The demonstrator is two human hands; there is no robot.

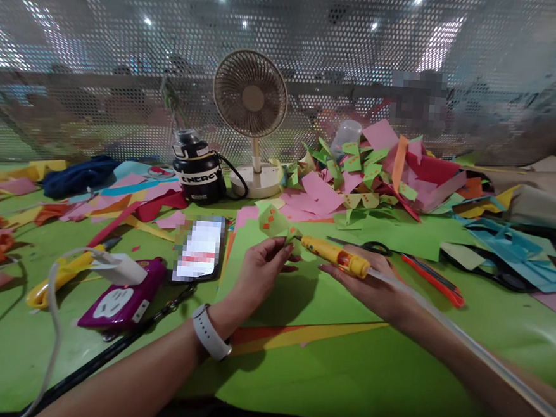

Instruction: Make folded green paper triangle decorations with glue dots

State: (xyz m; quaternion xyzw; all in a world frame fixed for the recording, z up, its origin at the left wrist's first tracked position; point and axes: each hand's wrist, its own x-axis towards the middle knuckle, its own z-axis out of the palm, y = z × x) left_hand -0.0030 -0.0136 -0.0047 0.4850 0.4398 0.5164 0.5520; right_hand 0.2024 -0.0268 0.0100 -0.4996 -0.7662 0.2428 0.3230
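Observation:
My left hand [269, 262], with a white watch band on its wrist, pinches a small folded piece of light green paper [277, 222] with orange marks. In my right hand [367, 288] lies a yellow glue gun [334, 254], its thin tip pointing left, close to the paper at my left fingertips. Whether the tip touches the paper I cannot tell. A long translucent stick [423, 307] runs from the gun's rear along my right forearm. Beneath both hands are green paper sheets [319, 303], with orange and yellow sheets showing under their front edge.
Scissors [377, 247] and a red-orange cutter [435, 281] lie right of my right hand. A phone [201, 251] and purple power strip [122, 296] are at left. Behind stand a black bottle [197, 171], a fan [252, 99] and a heap of coloured paper scraps [326, 193].

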